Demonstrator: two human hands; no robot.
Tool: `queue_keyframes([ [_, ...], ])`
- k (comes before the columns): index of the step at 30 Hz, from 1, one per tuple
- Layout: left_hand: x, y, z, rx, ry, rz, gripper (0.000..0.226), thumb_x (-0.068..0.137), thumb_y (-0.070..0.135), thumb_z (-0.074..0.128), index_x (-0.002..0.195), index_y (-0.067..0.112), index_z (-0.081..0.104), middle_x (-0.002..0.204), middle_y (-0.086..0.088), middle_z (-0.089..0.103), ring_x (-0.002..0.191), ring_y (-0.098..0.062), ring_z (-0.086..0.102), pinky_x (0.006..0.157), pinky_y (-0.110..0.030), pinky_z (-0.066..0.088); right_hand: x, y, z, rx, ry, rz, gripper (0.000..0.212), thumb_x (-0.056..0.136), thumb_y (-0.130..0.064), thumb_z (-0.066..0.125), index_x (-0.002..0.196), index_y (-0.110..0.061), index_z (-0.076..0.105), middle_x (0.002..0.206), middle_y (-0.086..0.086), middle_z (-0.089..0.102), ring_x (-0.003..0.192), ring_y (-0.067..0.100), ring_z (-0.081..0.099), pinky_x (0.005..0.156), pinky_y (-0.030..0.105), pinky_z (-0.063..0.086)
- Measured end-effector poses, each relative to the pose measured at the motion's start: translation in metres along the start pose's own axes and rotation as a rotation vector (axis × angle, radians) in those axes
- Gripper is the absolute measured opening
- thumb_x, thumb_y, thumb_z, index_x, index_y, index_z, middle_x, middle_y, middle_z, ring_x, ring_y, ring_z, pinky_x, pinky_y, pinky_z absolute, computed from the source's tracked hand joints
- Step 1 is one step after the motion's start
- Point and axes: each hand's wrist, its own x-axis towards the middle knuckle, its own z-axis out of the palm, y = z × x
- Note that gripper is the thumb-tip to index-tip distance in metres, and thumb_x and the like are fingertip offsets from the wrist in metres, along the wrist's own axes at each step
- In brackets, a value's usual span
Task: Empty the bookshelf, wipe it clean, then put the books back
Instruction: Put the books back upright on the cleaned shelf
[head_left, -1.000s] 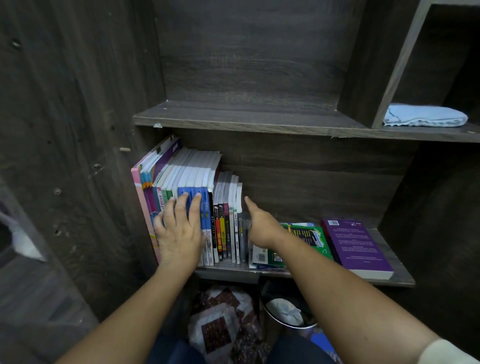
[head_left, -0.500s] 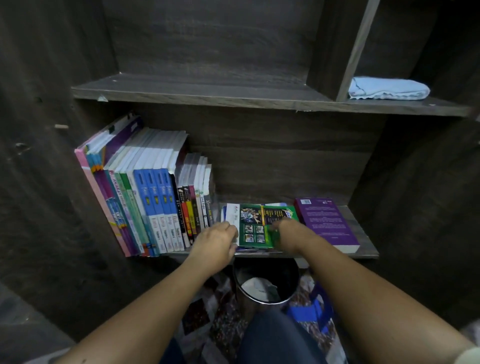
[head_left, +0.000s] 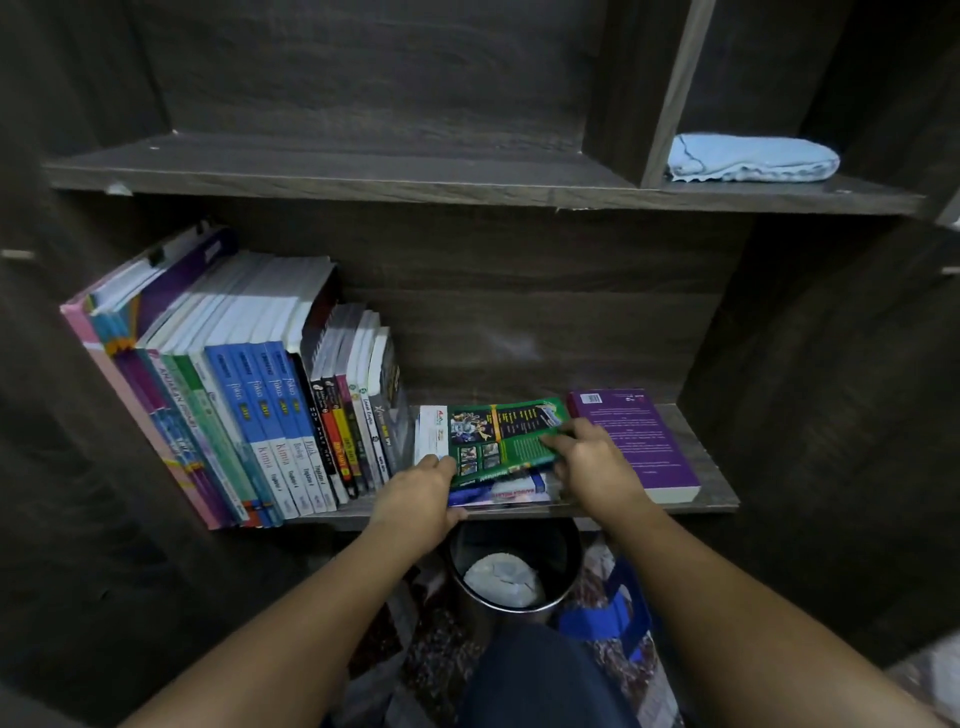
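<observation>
On shelf (head_left: 707, 470), left hand (head_left: 422, 500) and right hand (head_left: 597, 467) clasp book (head_left: 500, 437).

Dim, soft picture with wide-angle bowing.
The upright books (head_left: 270, 415) and blue cloth (head_left: 748, 158) caught most light; the walls of the bookshelf (head_left: 831, 395) sank into shadow, its boards curving near the edges.

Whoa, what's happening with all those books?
A person is at a dark wooden bookshelf. The left grip holds the front corner of a small flat pile topped by a green paperback book; the right grip lays fingers on that cover. A row of upright books and a flat purple book sit either side.
</observation>
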Motion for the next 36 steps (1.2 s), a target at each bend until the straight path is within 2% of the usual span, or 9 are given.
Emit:
queue_keyframes([
  [6, 0.003, 0.021, -0.030, -0.062, 0.187, -0.106, 0.049, 0.093, 0.050, 0.052, 0.126, 0.017, 0.038, 0.111, -0.006, 0.059, 0.093, -0.027, 0.063, 0.065, -0.033, 0.046, 0.002, -0.037, -0.023, 0.076, 0.462, -0.375, 0.041, 0.078, 0.006, 0.069, 0.117, -0.005, 0.065, 0.126, 0.015, 0.058, 0.111, 0.036, 0.056, 0.074, 0.051, 0.057],
  [9, 0.000, 0.020, -0.049, -0.145, 0.352, -0.135, 0.062, 0.093, 0.041, 0.056, 0.142, 0.019, 0.024, 0.120, -0.007, 0.056, 0.092, -0.028, 0.064, 0.064, -0.033, 0.045, 0.005, -0.069, -0.031, 0.162, 0.495, -0.517, 0.063, 0.074, 0.013, 0.065, 0.132, -0.009, 0.056, 0.138, 0.014, 0.052, 0.118, 0.033, 0.057, 0.087, 0.041, 0.053],
  [13, -0.005, 0.000, -0.069, -0.224, 0.563, -0.136, 0.079, 0.092, 0.027, 0.059, 0.151, 0.017, 0.008, 0.121, -0.011, 0.055, 0.074, -0.024, 0.065, 0.055, -0.031, 0.050, 0.008, -0.096, -0.041, 0.259, 0.419, -0.455, 0.077, 0.078, 0.015, 0.054, 0.147, -0.017, 0.040, 0.153, 0.006, 0.036, 0.133, 0.025, 0.046, 0.096, 0.035, 0.048],
  [16, -0.010, -0.019, -0.077, -0.152, 0.672, -0.133, 0.076, 0.086, 0.016, 0.066, 0.148, 0.008, 0.023, 0.113, -0.016, 0.057, 0.058, -0.026, 0.060, 0.043, -0.028, 0.038, 0.011, -0.097, -0.037, 0.190, 0.352, -0.408, 0.066, 0.081, 0.010, 0.055, 0.141, -0.016, 0.048, 0.148, 0.007, 0.041, 0.130, 0.027, 0.048, 0.095, 0.038, 0.048],
  [19, -0.012, -0.027, -0.084, -0.053, 0.615, -0.148, 0.042, 0.089, 0.019, 0.064, 0.126, 0.006, 0.048, 0.107, -0.013, 0.052, 0.057, -0.019, 0.047, 0.048, -0.028, 0.032, 0.012, -0.094, -0.027, 0.108, 0.234, -0.379, 0.047, 0.082, 0.005, 0.054, 0.126, -0.009, 0.062, 0.139, 0.009, 0.050, 0.119, 0.032, 0.055, 0.089, 0.040, 0.051],
  [22, -0.011, -0.026, -0.088, 0.003, 0.580, -0.146, 0.030, 0.090, 0.021, 0.062, 0.114, 0.007, 0.052, 0.104, -0.011, 0.050, 0.065, -0.019, 0.051, 0.052, -0.027, 0.032, 0.010, -0.092, -0.019, 0.033, 0.094, -0.326, 0.037, 0.088, -0.005, 0.050, 0.122, -0.013, 0.062, 0.135, 0.003, 0.051, 0.116, 0.028, 0.055, 0.084, 0.035, 0.047],
  [27, -0.008, -0.022, -0.092, 0.070, 0.404, -0.212, 0.065, 0.094, 0.038, 0.057, 0.144, 0.011, 0.026, 0.105, -0.009, 0.062, 0.084, -0.024, 0.065, 0.058, -0.028, 0.042, 0.005, -0.092, -0.009, -0.030, -0.148, -0.212, 0.038, 0.091, -0.010, 0.048, 0.126, -0.020, 0.059, 0.130, 0.006, 0.052, 0.115, 0.027, 0.054, 0.087, 0.033, 0.045],
  [32, -0.002, -0.024, -0.100, 0.138, 0.302, -0.284, 0.079, 0.090, 0.023, 0.065, 0.151, 0.015, 0.017, 0.092, -0.006, 0.066, 0.080, -0.025, 0.062, 0.055, -0.033, 0.040, 0.004, -0.081, 0.007, -0.229, -0.331, 0.012, 0.047, 0.091, -0.018, 0.053, 0.138, -0.017, 0.045, 0.138, 0.011, 0.047, 0.123, 0.031, 0.051, 0.099, 0.043, 0.045],
  [36, -0.004, -0.025, -0.097, 0.067, 0.295, -0.296, 0.080, 0.088, 0.019, 0.067, 0.149, 0.016, 0.015, 0.076, -0.001, 0.053, 0.067, -0.021, 0.051, 0.053, -0.032, 0.038, 0.001, -0.056, 0.021, -0.267, -0.453, 0.208, 0.071, 0.093, -0.024, 0.055, 0.153, -0.028, 0.016, 0.158, 0.014, 0.016, 0.138, 0.041, 0.031, 0.107, 0.049, 0.037],
])
